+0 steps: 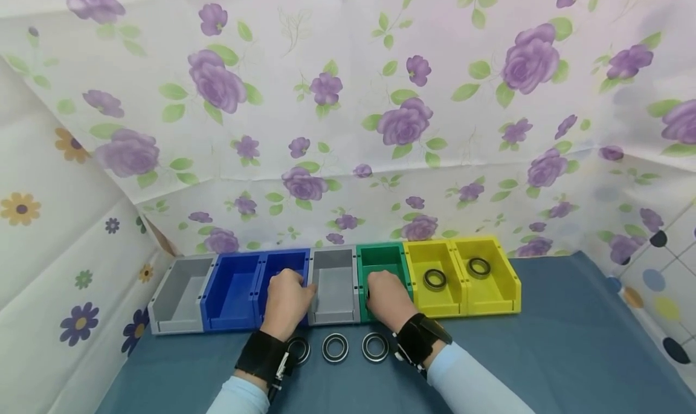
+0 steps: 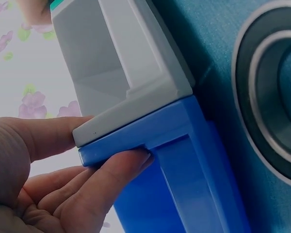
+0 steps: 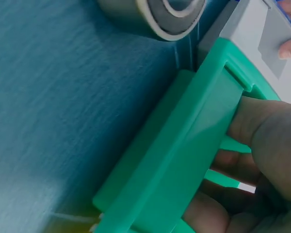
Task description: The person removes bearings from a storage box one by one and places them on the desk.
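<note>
Floral backdrop (image 1: pixel 348 142), left hand (image 1: pixel 286 302) pinching blue bin (image 2: pixel 208 179) and gray bin (image 1: pixel 334 284) rims, right hand (image 1: pixel 388 298) in green bin (image 1: pixel 383 255), grip unclear

Left hand (image 1: pixel 287 304): bare. Left wrist carries a broad black band (image 1: pixel 260 355); a narrow, light-coloured fitting (image 1: pixel 282 367) sits along its right side. Left sleeve (image 1: pixel 239 396): plain, pale blue. Right hand (image 1: pixel 388 299): bare. Right wrist carries a matching black wristband (image 1: pixel 415 340), with a pale attachment (image 1: pixel 399 349) at its left edge. Right sleeve (image 1: pixel 472 379): also pale blue. Markings on either fitting too small to read.
</note>
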`<state>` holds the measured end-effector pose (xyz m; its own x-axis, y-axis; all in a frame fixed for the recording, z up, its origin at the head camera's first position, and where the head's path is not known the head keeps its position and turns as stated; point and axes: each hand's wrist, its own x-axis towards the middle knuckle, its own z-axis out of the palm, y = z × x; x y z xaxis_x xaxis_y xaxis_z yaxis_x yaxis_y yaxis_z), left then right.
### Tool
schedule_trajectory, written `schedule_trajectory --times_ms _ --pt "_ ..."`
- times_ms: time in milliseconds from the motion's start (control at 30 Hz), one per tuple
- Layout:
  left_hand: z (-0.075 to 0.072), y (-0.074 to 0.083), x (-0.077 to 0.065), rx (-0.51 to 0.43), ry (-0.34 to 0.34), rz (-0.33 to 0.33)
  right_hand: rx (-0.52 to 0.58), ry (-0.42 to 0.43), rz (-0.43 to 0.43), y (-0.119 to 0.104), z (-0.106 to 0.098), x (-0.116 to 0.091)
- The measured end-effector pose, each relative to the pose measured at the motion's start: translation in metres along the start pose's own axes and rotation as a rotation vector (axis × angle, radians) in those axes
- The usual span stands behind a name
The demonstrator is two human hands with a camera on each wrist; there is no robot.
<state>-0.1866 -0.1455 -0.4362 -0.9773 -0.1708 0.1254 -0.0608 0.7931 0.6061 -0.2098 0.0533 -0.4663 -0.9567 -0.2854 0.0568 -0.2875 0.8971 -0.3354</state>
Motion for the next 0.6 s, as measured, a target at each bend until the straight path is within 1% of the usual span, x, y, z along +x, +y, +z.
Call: schedule_trajectory --times_ms 100,300,400,600 --pt "0.001 0.000 -0.002 -0.003 -0.002 0.002 0.002 0.022 -0.004 0.003 0.002 -0.003" --pt "0.000 0.001 -0.001 -0.014 0.006 0.020 0.028 0.030 0.018 0.004 -0.001 -0.007" --pt "0.000 0.000 -0.001 -0.012 0.004 0.018 0.034 0.049 0.033 0.002 -0.007 -0.010" --pt "0.000 -0.001 0.000 -0.001 -0.001 0.015 0.143 0.117 0.054 -0.001 -0.027 -0.018"
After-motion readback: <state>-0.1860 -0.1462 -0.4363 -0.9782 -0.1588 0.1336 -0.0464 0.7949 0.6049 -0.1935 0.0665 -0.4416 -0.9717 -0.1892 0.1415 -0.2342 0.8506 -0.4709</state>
